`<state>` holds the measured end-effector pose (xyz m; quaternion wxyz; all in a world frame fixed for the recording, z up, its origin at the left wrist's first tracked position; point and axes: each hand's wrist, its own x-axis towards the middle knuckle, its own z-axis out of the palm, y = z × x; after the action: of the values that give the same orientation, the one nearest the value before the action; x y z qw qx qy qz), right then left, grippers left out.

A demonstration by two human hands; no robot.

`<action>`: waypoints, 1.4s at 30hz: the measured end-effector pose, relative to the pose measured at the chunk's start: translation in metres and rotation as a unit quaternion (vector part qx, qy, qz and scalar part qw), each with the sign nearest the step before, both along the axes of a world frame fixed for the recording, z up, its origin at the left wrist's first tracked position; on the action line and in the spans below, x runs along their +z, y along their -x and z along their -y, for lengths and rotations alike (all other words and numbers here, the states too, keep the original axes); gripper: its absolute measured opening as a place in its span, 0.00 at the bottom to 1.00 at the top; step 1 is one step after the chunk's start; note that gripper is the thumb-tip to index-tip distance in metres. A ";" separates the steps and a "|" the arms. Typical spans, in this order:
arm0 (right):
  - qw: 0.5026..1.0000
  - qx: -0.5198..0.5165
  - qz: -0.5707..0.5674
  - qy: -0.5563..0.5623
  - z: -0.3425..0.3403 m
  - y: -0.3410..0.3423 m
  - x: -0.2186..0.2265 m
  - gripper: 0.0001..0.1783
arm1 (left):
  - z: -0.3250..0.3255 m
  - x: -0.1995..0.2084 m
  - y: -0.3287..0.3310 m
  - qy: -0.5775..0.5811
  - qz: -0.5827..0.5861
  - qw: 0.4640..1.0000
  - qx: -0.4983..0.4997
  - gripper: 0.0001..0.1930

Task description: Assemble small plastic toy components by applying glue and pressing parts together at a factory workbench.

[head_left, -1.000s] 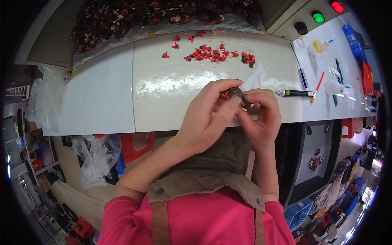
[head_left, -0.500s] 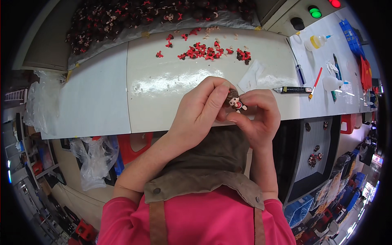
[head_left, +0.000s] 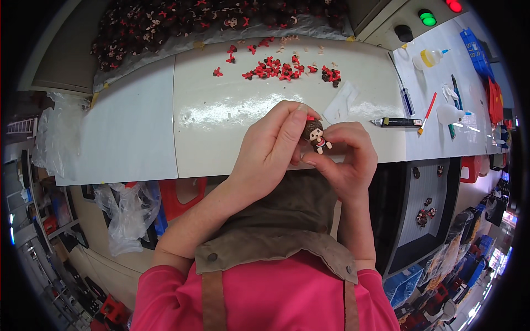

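Above the table's front edge, a small brown-haired figurine with a pale face sits upright between my hands. My left hand grips it by the head and left side, thumb on top. A bit of red shows at the top of its head beside the thumb. From the other side, my right hand has curled fingers at the figurine's right side and its thumb beneath. The figurine's back is hidden.
Small red and dark brown pieces lie in several clusters on the white table. A dark heap of figurine parts fills the back. Rightward are a black cutter, brush, screwdriver and bottles. A tray holds several figurines.
The figurine has turned slightly between my fingers, showing more of its face and a red bit on its head. My hands have barely moved.
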<state>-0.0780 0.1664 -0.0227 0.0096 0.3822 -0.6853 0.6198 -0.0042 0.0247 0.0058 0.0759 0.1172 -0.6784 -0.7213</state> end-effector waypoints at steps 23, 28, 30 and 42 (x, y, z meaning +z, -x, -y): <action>0.999 0.012 -0.035 -0.028 -0.005 0.001 -0.003 0.25 | -0.004 0.004 0.001 0.010 0.014 1.000 -0.005 0.16; 0.999 -0.001 -0.034 -0.032 -0.004 0.000 -0.001 0.23 | -0.005 0.003 0.002 0.027 0.005 1.000 -0.011 0.16; 0.999 -0.005 -0.040 -0.035 -0.004 0.001 0.000 0.23 | -0.006 0.004 0.002 0.028 0.000 0.999 -0.016 0.16; 0.998 -0.024 -0.057 -0.026 -0.002 0.001 0.003 0.24 | -0.003 -0.003 0.001 0.085 -0.058 0.994 -0.041 0.16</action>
<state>-0.0788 0.1688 -0.0202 0.0534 0.4005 -0.7084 0.5787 -0.0051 0.0273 0.0028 0.0952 0.0398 -0.7363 -0.6688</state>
